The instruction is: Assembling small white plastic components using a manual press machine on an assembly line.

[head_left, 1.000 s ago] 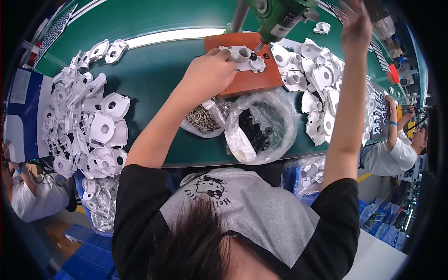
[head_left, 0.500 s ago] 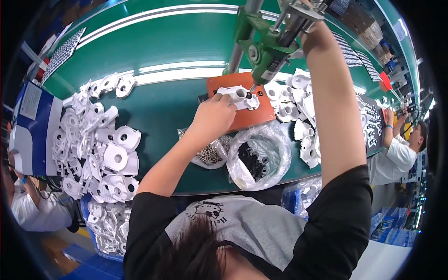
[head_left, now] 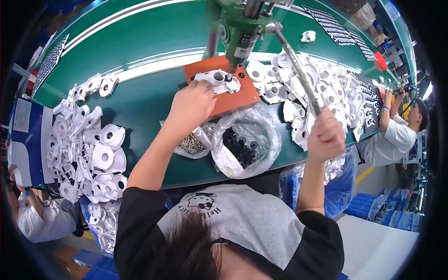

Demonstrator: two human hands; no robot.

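My left hand (head_left: 195, 100) grips the near left end of a white plastic housing (head_left: 218, 79) lying on an orange fixture plate (head_left: 242, 99). My right hand (head_left: 326, 135) is wrapped round the lower end of a long metal lever (head_left: 301, 70). That lever runs down from a green hand press (head_left: 239, 35), whose ram tip stands over the right part of the housing and appears to touch a small black part there. In front of the plate are a clear bag of black plastic parts (head_left: 242, 148) and a smaller bag of metal pins or screws (head_left: 192, 141).
Heaped white housings (head_left: 84, 144) cover the bench's left side, and another heap (head_left: 322, 88) lies right of the press. A blue and white machine (head_left: 29, 140) stands far left. Co-workers (head_left: 392, 128) sit at both sides. A blue bin (head_left: 333, 186) is below the bench edge.
My right arm has come down from high above the press, pulling the lever toward me. The ram is lower over the housing. My left hand stays on the housing as the whole view shifts.
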